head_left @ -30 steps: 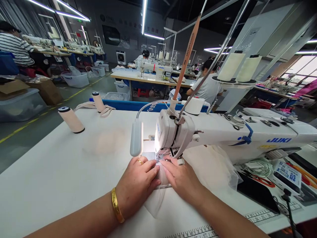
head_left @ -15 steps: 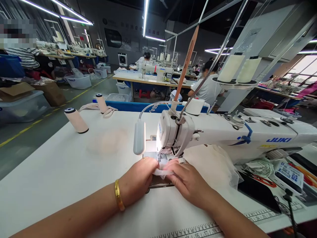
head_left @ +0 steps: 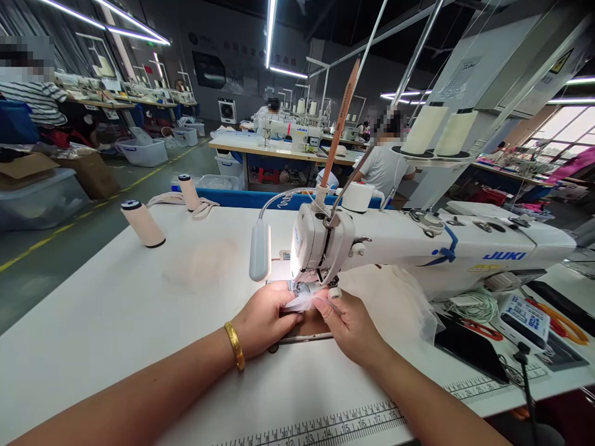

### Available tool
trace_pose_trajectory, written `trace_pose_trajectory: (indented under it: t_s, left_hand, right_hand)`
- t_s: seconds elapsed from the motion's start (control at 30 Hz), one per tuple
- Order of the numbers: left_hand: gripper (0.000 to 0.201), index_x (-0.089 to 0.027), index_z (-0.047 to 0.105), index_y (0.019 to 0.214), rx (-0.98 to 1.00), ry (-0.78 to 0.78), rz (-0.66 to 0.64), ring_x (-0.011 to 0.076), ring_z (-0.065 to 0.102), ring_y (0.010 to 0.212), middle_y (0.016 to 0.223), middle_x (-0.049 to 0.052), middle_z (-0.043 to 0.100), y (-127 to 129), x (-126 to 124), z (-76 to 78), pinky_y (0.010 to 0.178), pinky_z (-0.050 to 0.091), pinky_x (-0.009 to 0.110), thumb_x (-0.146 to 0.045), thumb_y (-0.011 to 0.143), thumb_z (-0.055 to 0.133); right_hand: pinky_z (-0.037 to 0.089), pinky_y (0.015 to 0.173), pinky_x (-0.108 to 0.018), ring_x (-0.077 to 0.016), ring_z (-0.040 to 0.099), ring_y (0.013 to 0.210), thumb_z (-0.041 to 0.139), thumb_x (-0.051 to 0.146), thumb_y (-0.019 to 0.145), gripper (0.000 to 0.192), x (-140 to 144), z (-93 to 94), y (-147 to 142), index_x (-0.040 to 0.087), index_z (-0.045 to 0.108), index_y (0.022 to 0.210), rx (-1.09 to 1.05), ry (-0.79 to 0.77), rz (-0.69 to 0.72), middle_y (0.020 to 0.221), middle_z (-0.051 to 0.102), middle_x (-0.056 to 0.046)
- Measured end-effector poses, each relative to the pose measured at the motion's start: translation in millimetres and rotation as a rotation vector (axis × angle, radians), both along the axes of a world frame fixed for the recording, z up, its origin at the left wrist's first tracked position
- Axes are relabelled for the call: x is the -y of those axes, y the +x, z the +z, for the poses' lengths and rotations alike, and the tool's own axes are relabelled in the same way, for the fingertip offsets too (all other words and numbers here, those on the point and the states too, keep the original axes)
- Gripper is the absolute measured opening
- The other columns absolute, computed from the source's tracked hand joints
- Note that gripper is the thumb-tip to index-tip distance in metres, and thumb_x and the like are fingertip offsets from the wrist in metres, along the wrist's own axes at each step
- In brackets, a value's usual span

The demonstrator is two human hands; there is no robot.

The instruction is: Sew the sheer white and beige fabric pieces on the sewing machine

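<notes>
Pinching sheer fabric (head_left: 304, 301) on white table (head_left: 116, 310).

Bright ceiling strips (head_left: 269, 31), needle lamp glare (small), edges warped, sharp centre

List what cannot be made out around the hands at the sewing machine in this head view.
- Needle: hidden behind the white sewing machine head.
- Sheer white fabric piece: its edges are covered by the left hand and right hand.
- Printed ruler markings: cut off by the bottom edge.
</notes>
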State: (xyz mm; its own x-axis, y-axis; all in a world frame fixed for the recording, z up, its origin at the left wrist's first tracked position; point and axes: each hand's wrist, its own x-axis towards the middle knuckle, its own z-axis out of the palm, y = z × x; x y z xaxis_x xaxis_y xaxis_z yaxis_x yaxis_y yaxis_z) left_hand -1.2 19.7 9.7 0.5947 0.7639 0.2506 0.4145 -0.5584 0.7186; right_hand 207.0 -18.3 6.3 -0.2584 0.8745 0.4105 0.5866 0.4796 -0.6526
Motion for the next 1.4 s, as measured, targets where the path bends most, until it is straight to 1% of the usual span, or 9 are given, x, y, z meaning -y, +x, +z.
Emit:
trace_pose_trajectory:
  t_s: [0.2, 0.3, 0.53, 0.8, 0.97, 1.1, 1.17, 1.3, 1.4]
  left_hand:
    - [0.035, -0.018, 0.064, 0.063, -0.039, 0.393, -0.096, 0.0163, 0.052, 0.072, 0.075, 0.003, 0.062, -8.8, 12.0, -10.0, 0.067, 0.042, 0.031, -0.025, 0.097, 0.057]
    - [0.029, -0.020, 0.071, 0.076, -0.054, 0.427, -0.139, 0.0173, 0.055, 0.076, 0.082, 0.002, 0.069, -14.0, 24.3, -12.5, 0.073, 0.043, 0.034, -0.018, 0.100, 0.055]
    - [0.028, -0.020, 0.071, 0.079, -0.082, 0.449, -0.127, 0.0176, 0.056, 0.075, 0.084, 0.002, 0.071, -14.5, 26.0, -11.7, 0.071, 0.042, 0.035, -0.007, 0.095, 0.052]
    - [0.035, -0.020, 0.075, 0.084, -0.125, 0.509, -0.078, 0.0178, 0.055, 0.074, 0.085, 0.004, 0.071, -11.6, 13.6, -12.3, 0.070, 0.042, 0.034, -0.008, 0.098, 0.045]
    - [0.036, -0.019, 0.075, 0.081, -0.181, 0.545, -0.049, 0.0174, 0.052, 0.072, 0.079, 0.004, 0.067, -11.2, 5.1, -12.1, 0.070, 0.043, 0.033, -0.013, 0.101, 0.046]
    - [0.034, -0.020, 0.076, 0.082, -0.191, 0.497, -0.039, 0.0181, 0.054, 0.075, 0.081, 0.004, 0.066, -12.0, -0.3, -12.7, 0.071, 0.045, 0.032, -0.017, 0.101, 0.047]
    - [0.032, -0.020, 0.077, 0.086, -0.161, 0.403, -0.044, 0.0189, 0.057, 0.079, 0.084, 0.004, 0.068, -12.5, -3.3, -11.3, 0.074, 0.047, 0.032, -0.017, 0.100, 0.048]
    - [0.029, -0.022, 0.073, 0.083, -0.095, 0.098, -0.032, 0.0173, 0.064, 0.085, 0.085, 0.001, 0.069, -13.2, -11.3, -4.5, 0.079, 0.052, 0.028, -0.025, 0.101, 0.051]
    - [0.034, -0.020, 0.068, 0.074, -0.093, 0.038, -0.025, 0.0167, 0.064, 0.083, 0.081, 0.000, 0.068, -14.1, -14.7, -2.2, 0.077, 0.053, 0.027, -0.029, 0.102, 0.051]
  right_hand:
    - [0.043, 0.072, -0.032, -0.0173, 0.055, 0.071, 0.036, 0.037, 0.112, 0.041, 7.7, 3.7, 5.9, 0.022, 0.055, 0.079, 0.258, 0.086, 0.258, 0.074, 0.062, -0.001]
    - [0.041, 0.076, -0.033, -0.0173, 0.056, 0.076, 0.041, 0.033, 0.111, 0.034, 11.9, 5.2, 7.9, 0.021, 0.057, 0.083, 0.353, 0.110, 0.355, 0.078, 0.064, 0.000]
    - [0.040, 0.077, -0.034, -0.0182, 0.062, 0.082, 0.043, 0.029, 0.110, 0.027, 10.4, 4.7, 8.9, 0.021, 0.060, 0.090, 0.350, 0.085, 0.327, 0.083, 0.069, -0.001]
    - [0.037, 0.069, -0.033, -0.0179, 0.057, 0.070, 0.040, 0.025, 0.110, 0.032, 0.5, -6.8, 9.2, 0.022, 0.053, 0.081, 0.413, 0.149, 0.239, 0.073, 0.063, 0.000]
    - [0.040, 0.071, -0.034, -0.0214, 0.059, 0.076, 0.038, 0.021, 0.109, 0.029, -2.9, -9.5, 10.4, 0.022, 0.056, 0.086, 0.478, 0.157, 0.196, 0.075, 0.065, -0.002]
    - [0.046, 0.079, -0.038, -0.0260, 0.063, 0.090, 0.054, 0.032, 0.105, 0.014, -3.6, -10.8, 8.4, 0.021, 0.061, 0.102, 0.460, 0.122, 0.204, 0.089, 0.071, -0.005]
    - [0.047, 0.081, -0.039, -0.0273, 0.064, 0.097, 0.052, 0.029, 0.105, 0.015, -4.5, -12.4, 5.4, 0.021, 0.062, 0.113, 0.410, 0.133, 0.198, 0.101, 0.073, -0.008]
    - [0.049, 0.080, -0.037, -0.0237, 0.065, 0.094, 0.040, 0.020, 0.107, 0.025, -6.9, -11.3, -0.9, 0.023, 0.065, 0.106, 0.230, 0.077, 0.080, 0.101, 0.074, -0.006]
    - [0.050, 0.081, -0.035, -0.0221, 0.065, 0.093, 0.041, 0.025, 0.108, 0.025, -7.1, -6.9, -2.0, 0.025, 0.065, 0.101, 0.149, -0.010, 0.056, 0.097, 0.073, -0.003]
